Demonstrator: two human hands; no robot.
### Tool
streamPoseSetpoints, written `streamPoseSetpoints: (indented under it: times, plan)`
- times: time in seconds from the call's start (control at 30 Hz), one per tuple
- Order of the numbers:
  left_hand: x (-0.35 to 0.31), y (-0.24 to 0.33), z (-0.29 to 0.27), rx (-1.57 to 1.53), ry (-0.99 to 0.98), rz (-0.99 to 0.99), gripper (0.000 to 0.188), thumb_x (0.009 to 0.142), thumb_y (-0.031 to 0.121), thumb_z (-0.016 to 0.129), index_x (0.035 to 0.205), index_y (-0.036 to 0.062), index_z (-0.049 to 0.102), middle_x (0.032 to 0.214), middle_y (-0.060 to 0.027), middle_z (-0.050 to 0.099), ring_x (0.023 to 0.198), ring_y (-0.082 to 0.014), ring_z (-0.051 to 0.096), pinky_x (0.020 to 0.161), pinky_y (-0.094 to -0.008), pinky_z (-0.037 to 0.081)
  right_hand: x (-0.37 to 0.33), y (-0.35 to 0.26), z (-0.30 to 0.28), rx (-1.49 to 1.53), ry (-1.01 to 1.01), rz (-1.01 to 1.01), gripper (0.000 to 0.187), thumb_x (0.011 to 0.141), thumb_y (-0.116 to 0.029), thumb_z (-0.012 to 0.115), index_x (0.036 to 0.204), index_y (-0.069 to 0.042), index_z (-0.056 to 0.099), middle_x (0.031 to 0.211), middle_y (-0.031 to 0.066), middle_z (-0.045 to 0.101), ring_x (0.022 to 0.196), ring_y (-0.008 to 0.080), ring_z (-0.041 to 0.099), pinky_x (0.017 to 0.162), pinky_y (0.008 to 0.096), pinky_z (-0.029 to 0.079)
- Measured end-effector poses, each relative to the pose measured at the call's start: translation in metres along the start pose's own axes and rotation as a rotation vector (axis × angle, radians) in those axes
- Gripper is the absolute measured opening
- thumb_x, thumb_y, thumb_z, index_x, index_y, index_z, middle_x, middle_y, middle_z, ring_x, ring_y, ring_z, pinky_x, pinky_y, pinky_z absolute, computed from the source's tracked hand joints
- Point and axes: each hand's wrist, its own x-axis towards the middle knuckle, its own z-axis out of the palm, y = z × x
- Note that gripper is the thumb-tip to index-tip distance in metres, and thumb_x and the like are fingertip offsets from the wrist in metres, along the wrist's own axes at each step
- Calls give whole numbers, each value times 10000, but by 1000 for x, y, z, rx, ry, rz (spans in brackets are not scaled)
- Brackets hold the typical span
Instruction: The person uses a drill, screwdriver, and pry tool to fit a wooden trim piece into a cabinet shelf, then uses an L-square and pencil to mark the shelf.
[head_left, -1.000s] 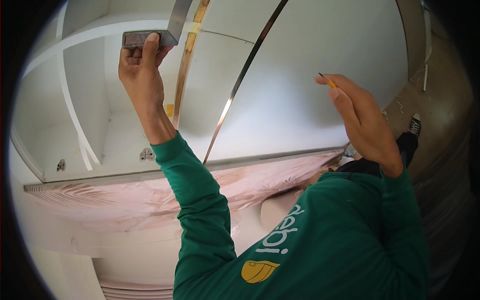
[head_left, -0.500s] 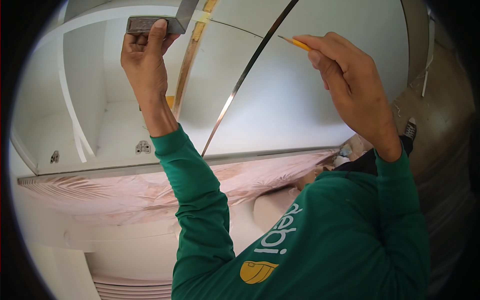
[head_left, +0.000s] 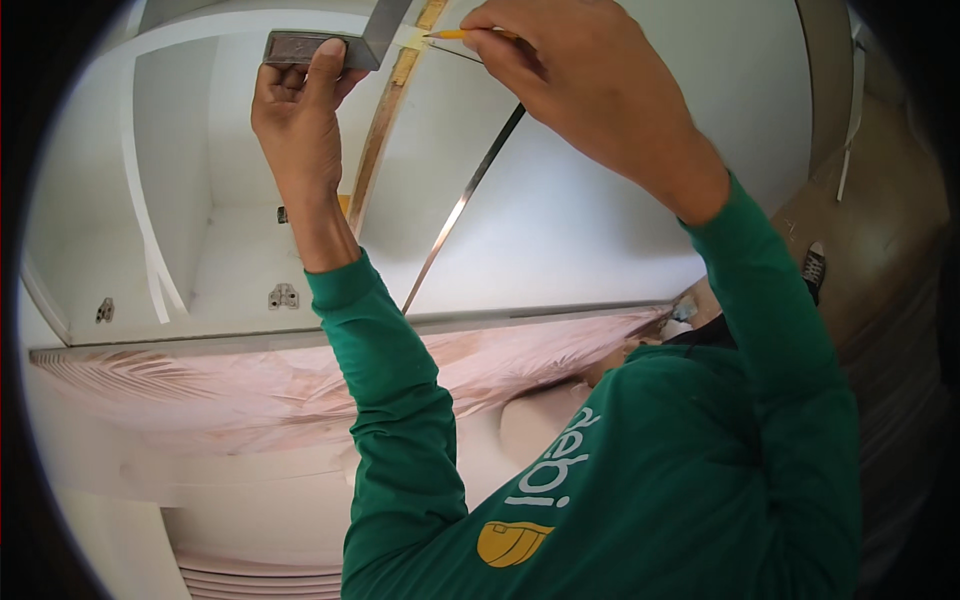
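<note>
My left hand [head_left: 303, 125] grips the stock of a try square [head_left: 305, 48], thumb on top, and its metal blade runs up past the frame's top edge. In my right hand [head_left: 610, 90] is a yellow pencil [head_left: 448, 35], pinched and pointing left. The pencil's tip is at the top of a narrow wooden strip [head_left: 382, 125], just right of the square's blade; whether it touches cannot be made out. A thin dark line [head_left: 455, 52] shows on the white panel [head_left: 590, 230] below the pencil. A shiny metal strip [head_left: 462, 205] slants across that panel, its upper part hidden by my right hand.
An open white cabinet [head_left: 170, 150] with a divider lies at the left, with metal hinge plates [head_left: 283, 296] near its lower edge. Pinkish leaf-patterned sheeting [head_left: 430, 370] spreads below. A shoe [head_left: 815, 262] rests on the brown floor [head_left: 875, 210] at the right.
My right hand has moved left and up with the pencil, from beyond the metal strip to the wooden strip. My left hand and the try square have shifted slightly right in the picture.
</note>
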Motion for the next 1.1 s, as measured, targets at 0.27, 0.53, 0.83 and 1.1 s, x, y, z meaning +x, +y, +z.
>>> streamPoseSetpoints:
  times: [0.27, 0.53, 0.83, 1.1]
  plan:
    - [-4, 2, -1, 9, 14, -43, 335, 956, 177, 751, 1135, -73, 617, 1018, -143, 705, 931, -191, 722, 908, -349, 642, 23, -2, 18, -82, -37, -96, 162, 999, -161, 587, 913, -29, 623, 832, 183, 657, 766, 388, 638, 702, 478, 518]
    - [-3, 1, 0, 4, 16, -43, 311, 967, 191, 743, 1125, -53, 634, 1015, -131, 708, 923, -182, 719, 900, -340, 637, 28, -1, 22, -119, -90, -65, 185, 1010, -190, 568, 943, -30, 631, 835, 197, 674, 783, 410, 650, 702, 492, 524]
    - [-5, 3, 2, -37, 49, -82, 285, 970, 159, 737, 1115, -59, 626, 1020, -129, 705, 924, -178, 707, 880, -340, 639, 26, 5, 29, -199, -134, -16, 210, 1014, -220, 580, 959, -53, 695, 838, 130, 709, 755, 353, 670, 683, 446, 542]
    - [-3, 1, 4, -11, 82, -59, 301, 973, 151, 724, 1117, -86, 608, 1002, -135, 711, 849, -170, 704, 770, -289, 616, 28, 2, 28, -144, -147, 16, 199, 1009, -221, 583, 944, -53, 668, 806, 130, 698, 742, 346, 673, 673, 467, 546]
